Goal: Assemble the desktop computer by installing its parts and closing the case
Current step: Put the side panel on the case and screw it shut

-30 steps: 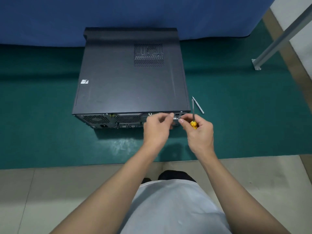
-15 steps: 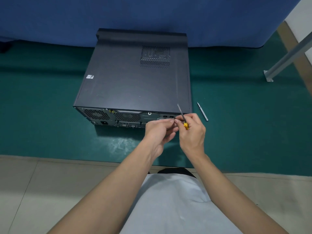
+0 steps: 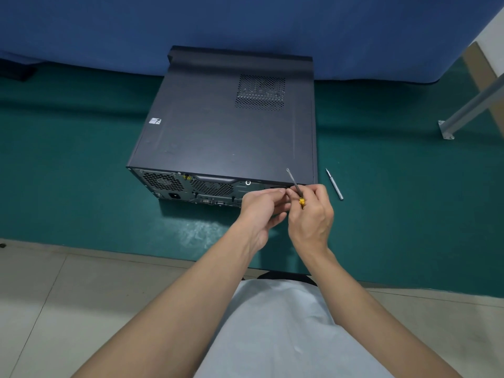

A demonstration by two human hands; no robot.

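Both hands meet just short of the rear panel (image 3: 207,190), near its right corner. My right hand (image 3: 311,214) grips a yellow-handled screwdriver (image 3: 294,184), its shaft tilted up, away and leftward, with the tip over the lid's near edge and not at the panel. My left hand (image 3: 261,211) curls its fingertips against the shaft; what they pinch I cannot tell. The closed computer case (image 3: 231,132) lies flat on the green mat (image 3: 81,159). Its long axis runs away from me and its rear faces me. The right hand is closer to that corner.
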